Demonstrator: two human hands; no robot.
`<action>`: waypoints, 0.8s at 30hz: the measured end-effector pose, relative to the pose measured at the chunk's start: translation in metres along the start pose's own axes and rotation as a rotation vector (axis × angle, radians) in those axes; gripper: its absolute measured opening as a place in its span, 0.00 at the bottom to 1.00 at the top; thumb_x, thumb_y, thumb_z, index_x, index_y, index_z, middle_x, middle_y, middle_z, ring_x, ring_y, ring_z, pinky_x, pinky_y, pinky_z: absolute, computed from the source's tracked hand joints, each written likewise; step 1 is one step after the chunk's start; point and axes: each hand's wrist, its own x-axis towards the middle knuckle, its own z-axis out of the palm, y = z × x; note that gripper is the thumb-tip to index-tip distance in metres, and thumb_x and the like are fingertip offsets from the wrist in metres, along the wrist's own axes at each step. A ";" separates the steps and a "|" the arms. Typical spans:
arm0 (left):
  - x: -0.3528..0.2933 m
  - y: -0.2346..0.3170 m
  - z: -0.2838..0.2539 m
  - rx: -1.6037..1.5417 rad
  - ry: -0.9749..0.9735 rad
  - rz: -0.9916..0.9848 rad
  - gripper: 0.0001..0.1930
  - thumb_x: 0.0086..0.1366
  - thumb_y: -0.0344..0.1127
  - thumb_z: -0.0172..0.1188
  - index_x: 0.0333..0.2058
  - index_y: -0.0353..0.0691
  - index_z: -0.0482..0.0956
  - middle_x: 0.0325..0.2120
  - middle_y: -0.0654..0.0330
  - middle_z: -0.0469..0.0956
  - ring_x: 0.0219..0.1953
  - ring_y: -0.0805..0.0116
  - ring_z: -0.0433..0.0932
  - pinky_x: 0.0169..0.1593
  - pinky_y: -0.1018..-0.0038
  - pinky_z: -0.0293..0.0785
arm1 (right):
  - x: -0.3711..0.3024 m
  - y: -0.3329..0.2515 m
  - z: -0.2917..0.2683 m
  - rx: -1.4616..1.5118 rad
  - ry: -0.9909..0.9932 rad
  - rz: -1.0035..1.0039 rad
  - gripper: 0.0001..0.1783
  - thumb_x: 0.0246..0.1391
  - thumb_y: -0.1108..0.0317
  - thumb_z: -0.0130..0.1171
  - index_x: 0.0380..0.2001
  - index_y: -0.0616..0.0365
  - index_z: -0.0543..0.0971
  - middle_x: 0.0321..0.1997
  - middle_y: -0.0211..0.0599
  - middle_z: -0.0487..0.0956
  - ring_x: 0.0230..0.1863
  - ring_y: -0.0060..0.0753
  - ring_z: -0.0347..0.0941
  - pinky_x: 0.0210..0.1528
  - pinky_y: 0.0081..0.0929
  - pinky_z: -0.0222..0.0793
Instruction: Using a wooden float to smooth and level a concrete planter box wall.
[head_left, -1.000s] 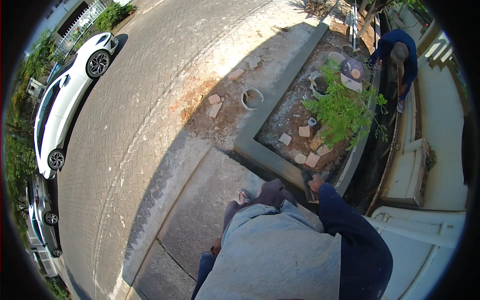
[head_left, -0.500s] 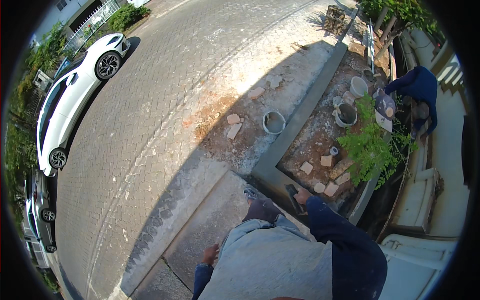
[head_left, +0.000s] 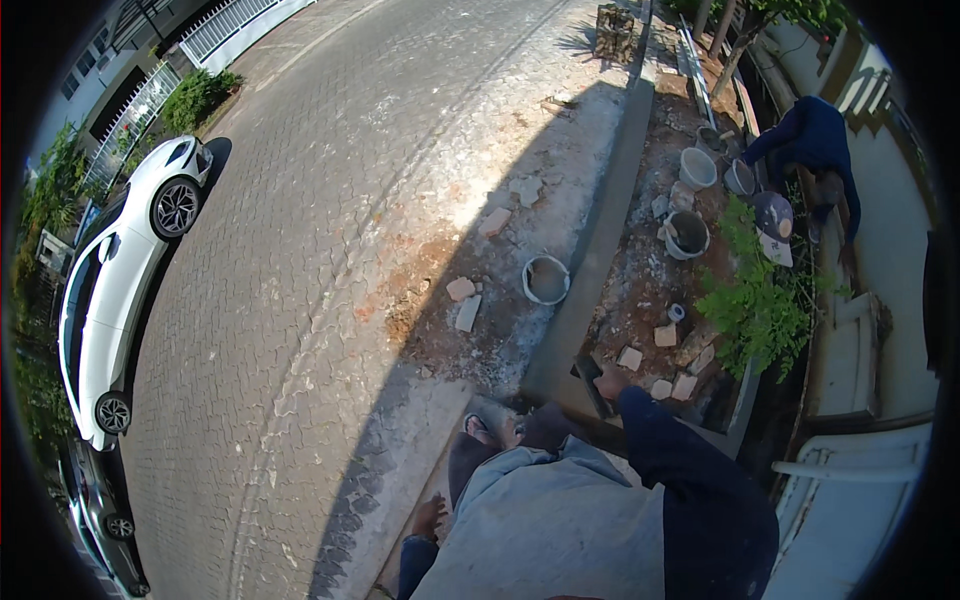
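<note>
My right hand [head_left: 611, 381] grips a dark, flat plastering float [head_left: 592, 387]. The float lies against the smooth grey cement of a low wall [head_left: 562, 365], close to where the wall turns a corner. Its underside is hidden. Down at my left side, my left hand [head_left: 430, 517] hangs above the pavement with its fingers loosely apart and nothing in it. Several broken brick pieces [head_left: 665, 336] lie in the soil bed [head_left: 640, 300] just beyond my right hand, along with a small white ring-shaped piece [head_left: 676, 312].
A bucket [head_left: 546, 280] stands outside the wall; another bucket [head_left: 685, 235] and a pale tub [head_left: 698, 169] sit within the bed. A co-worker [head_left: 812, 140] bends by the house wall, behind a leafy plant [head_left: 755, 290]. A white car [head_left: 125, 290] is parked across the paved road [head_left: 300, 200].
My view has swung and my body has shifted toward the corner. My right hand has brought the float nearer the wall's inner corner. My left hand still hangs at my side.
</note>
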 end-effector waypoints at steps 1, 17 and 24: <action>0.008 0.020 -0.010 0.025 -0.004 -0.009 0.31 0.67 0.61 0.49 0.54 0.41 0.77 0.51 0.54 0.77 0.49 0.56 0.78 0.50 0.56 0.68 | 0.008 -0.016 0.001 -0.008 0.048 0.006 0.24 0.46 0.61 0.58 0.45 0.67 0.78 0.44 0.63 0.79 0.50 0.61 0.75 0.52 0.47 0.69; 0.183 0.208 -0.170 0.723 -0.298 0.256 0.31 0.69 0.60 0.47 0.58 0.42 0.71 0.48 0.52 0.79 0.46 0.55 0.79 0.46 0.58 0.73 | -0.020 -0.029 0.131 0.228 0.101 0.415 0.23 0.43 0.63 0.62 0.42 0.66 0.80 0.41 0.63 0.80 0.49 0.61 0.76 0.51 0.46 0.70; 0.209 0.331 -0.142 0.420 -0.194 -0.047 0.35 0.70 0.62 0.43 0.61 0.38 0.68 0.56 0.55 0.74 0.52 0.59 0.76 0.53 0.60 0.67 | 0.028 -0.028 0.122 0.304 0.138 0.516 0.23 0.46 0.63 0.58 0.42 0.69 0.79 0.45 0.65 0.79 0.52 0.62 0.74 0.54 0.48 0.71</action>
